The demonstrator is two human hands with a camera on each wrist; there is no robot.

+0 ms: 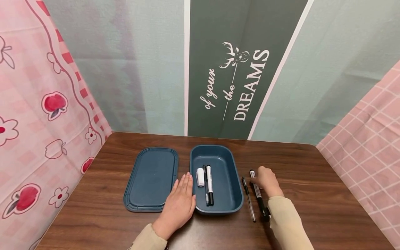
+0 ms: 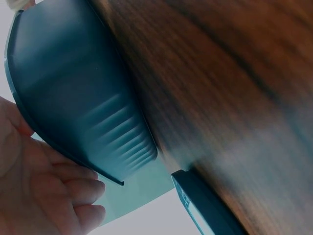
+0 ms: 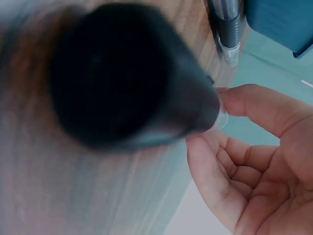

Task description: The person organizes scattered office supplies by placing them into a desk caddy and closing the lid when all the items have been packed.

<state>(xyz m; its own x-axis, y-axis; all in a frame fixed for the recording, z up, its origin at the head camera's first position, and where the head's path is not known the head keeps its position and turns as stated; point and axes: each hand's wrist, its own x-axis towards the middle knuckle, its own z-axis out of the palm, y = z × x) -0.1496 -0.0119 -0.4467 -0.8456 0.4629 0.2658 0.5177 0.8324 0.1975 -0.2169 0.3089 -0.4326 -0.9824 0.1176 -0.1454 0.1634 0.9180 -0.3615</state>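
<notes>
Head view: on the tabletop (image 1: 318,194), the left hand (image 1: 178,201), fingers straight, rests against the box (image 1: 226,189), beside the lid (image 1: 151,180); the right hand (image 1: 266,180) pinches a marker (image 1: 257,191) right of the box, near a pen (image 1: 249,199). Left wrist view: extended fingers touch the box's edge. Right wrist view: thumb and finger pinch the marker, its dark end blurred.

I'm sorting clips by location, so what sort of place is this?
Probably an indoor tabletop workspace, perhaps a screened-off corner at home: a wooden table stands before a grey-green hanging cloth printed with "DREAMS", and a pink fruit-print cloth hangs at the picture's left.
</notes>
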